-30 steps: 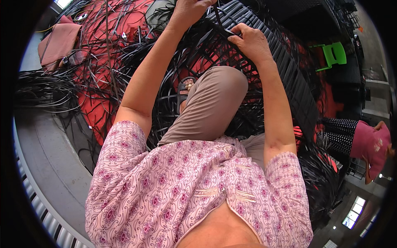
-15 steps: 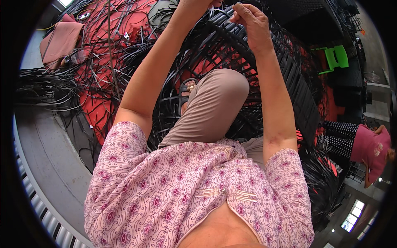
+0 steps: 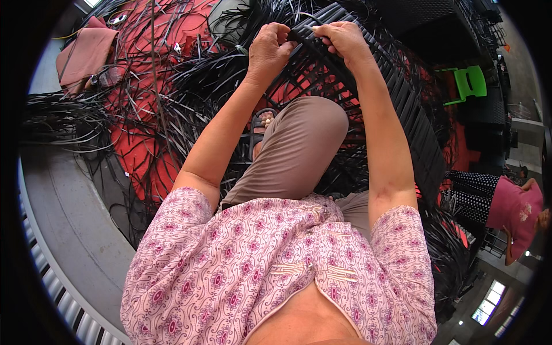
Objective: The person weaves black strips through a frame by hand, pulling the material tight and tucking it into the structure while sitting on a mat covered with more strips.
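Both my hands are at the top of the view, over a black slatted frame (image 3: pixel 397 95) woven with flat strips, which slants from the top middle down to the right. My left hand (image 3: pixel 269 53) is closed in a pinch at the frame's left edge, thumb against curled fingers, on a dark flat strip (image 3: pixel 296 41). My right hand (image 3: pixel 345 42) is closed too, thumb and forefinger pinching a strip end just right of it. The fingertips are close together but apart. My bent knee (image 3: pixel 313 129) is below the frame.
Loose black strips lie in tangles over a red floor covering (image 3: pixel 135 152). A bundle of strips (image 3: pixel 63 118) is at the left, near a pink cushion (image 3: pixel 86 54). A green chair (image 3: pixel 468 83) and stacked black woven pieces stand at the right. Another person (image 3: pixel 514 210) is at the far right.
My left hand has come down toward me from the top edge and now shows whole. My right hand has dropped slightly and turned, staying near the same part of the frame.
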`<state>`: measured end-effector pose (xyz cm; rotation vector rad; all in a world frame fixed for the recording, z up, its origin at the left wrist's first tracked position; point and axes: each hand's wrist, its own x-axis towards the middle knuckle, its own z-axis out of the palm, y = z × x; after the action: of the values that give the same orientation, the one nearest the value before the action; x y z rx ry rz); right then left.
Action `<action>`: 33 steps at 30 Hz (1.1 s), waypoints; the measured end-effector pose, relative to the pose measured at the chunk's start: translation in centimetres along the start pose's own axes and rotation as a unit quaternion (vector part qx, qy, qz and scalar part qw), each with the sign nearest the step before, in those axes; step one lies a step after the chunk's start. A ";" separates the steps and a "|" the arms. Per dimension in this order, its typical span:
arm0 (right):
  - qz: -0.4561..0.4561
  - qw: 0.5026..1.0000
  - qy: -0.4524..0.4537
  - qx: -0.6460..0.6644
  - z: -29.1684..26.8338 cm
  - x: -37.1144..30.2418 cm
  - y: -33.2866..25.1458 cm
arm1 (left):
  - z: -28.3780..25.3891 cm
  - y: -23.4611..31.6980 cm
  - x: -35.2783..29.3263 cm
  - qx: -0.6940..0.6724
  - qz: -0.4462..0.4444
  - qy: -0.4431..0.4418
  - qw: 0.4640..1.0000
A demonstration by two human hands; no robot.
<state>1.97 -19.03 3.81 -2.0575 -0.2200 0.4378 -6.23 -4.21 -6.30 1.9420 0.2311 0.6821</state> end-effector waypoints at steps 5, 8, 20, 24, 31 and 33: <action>0.022 0.999 -0.001 -0.023 0.2 1.6 0.3 | -0.2 0.5 0.1 0.067 0.086 0.027 0.994; 0.042 0.998 -0.006 -0.046 0.3 2.0 0.1 | -0.3 0.3 0.3 0.095 0.126 0.029 0.987; 0.035 0.998 0.009 -0.046 0.9 1.9 -0.3 | -0.5 0.1 0.1 0.116 0.200 0.043 0.972; 0.041 0.998 -0.003 -0.045 0.9 1.5 -1.0 | -0.5 0.0 0.1 0.112 0.217 0.057 0.968; 0.040 0.998 0.008 -0.049 0.6 2.2 -0.7 | -0.3 1.5 -0.1 0.139 0.210 0.059 0.966; 0.025 0.999 0.003 -0.038 0.6 2.2 -0.7 | 0.0 1.3 0.0 0.134 0.205 0.074 0.967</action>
<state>3.76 -17.48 3.63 -2.1414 -0.1843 0.4612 -6.38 -4.82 -5.17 2.2253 0.0081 1.1167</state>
